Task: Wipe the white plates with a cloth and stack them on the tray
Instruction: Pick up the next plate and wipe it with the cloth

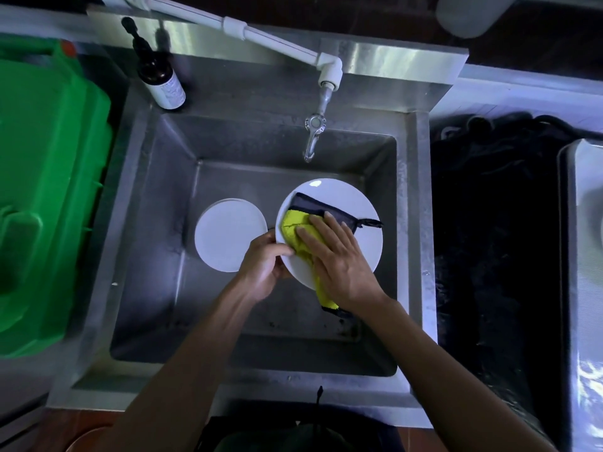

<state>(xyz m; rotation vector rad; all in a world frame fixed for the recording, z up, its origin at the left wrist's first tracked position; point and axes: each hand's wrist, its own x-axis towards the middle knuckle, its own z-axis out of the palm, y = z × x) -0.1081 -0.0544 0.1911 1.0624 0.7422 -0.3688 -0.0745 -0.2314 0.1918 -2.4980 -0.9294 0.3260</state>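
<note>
Over the steel sink (156, 197), my left hand (262, 267) grips the lower left rim of a white plate (350, 199), thumb on its face. My right hand (336, 256) lies flat on a yellow and dark grey cloth (295, 225), pressing it against the plate's face. The cloth hangs off the plate's lower edge below my right wrist. A small stack of white plates (228, 234) rests on the sink floor to the left. A metal tray (584, 256) shows at the far right edge, partly cut off.
A tap (313, 135) on a white pipe hangs over the back of the sink. A dark pump bottle (161, 79) stands on the back left corner. A green plastic container (49, 190) fills the left side. A black surface (489, 223) lies right of the sink.
</note>
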